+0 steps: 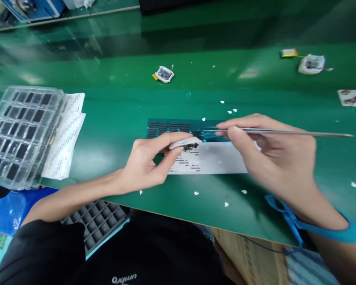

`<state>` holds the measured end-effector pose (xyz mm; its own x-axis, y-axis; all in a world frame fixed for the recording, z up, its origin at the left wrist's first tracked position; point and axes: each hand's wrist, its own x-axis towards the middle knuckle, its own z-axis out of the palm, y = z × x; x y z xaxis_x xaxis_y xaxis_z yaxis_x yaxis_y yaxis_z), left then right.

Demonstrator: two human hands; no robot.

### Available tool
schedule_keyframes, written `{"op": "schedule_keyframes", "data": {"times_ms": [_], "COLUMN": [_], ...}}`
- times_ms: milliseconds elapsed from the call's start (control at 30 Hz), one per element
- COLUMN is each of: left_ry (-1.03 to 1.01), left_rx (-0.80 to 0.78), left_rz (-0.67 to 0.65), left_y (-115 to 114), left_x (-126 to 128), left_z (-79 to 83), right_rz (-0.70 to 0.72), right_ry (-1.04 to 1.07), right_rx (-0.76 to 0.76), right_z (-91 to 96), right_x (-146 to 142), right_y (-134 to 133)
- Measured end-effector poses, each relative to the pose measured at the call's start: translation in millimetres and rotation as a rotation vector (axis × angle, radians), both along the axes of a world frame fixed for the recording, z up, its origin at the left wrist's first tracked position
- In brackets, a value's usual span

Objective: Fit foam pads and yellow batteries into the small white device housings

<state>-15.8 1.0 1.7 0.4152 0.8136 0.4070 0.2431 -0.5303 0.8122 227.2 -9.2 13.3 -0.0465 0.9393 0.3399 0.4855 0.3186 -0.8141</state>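
Observation:
Between thumb and fingers, my left hand point(148, 162) pinches a small white electronic device point(186, 143), tilted so that dark inner parts show at its edge. My right hand point(273, 154) is closed on long metal tweezers point(255, 130), their tips pointing left. The tips are over a sheet of black adhesive pieces point(169, 127) in rows, and whether they touch it I cannot tell. A white printed backing strip point(219, 158) lies just in front of that sheet, partly under both hands. A blue wrist strap point(329, 229) circles my right wrist.
Clear plastic trays point(23, 134) with dark parts stand at the left, over white printed sheets point(67, 138). Farther back lie a white-cased circuit board point(164, 74) and another device point(311, 64) wired to a battery point(288, 52). Several white tabs point(196, 193) are scattered on the green table point(112, 107).

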Motion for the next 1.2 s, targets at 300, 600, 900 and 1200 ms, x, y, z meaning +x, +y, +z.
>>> {"op": "schedule_keyframes", "data": {"times_ms": [300, 600, 900, 1200], "left_ry": [0.26, 0.605, 0.724, -0.086], "left_rx": [0.195, 0.235, 0.383, 0.063], "left_rz": [-0.113, -0.343, -0.343, -0.173], "left_y": [23, 36, 36, 25], "left_x": [-8, -2, -1, -12], "left_z": [-15.7, -17.6, -17.8, 14.5], "right_rz": [0.125, 0.146, -0.002, 0.053], "right_ry": [-0.135, -0.301, -0.573, -0.608], "right_rx": [-0.115, 0.096, 0.513, 0.627], "right_z": [-24.3, -33.3, -33.7, -10.4], "right_x": [15, 15, 20, 12], "right_y": [23, 27, 29, 3]}}
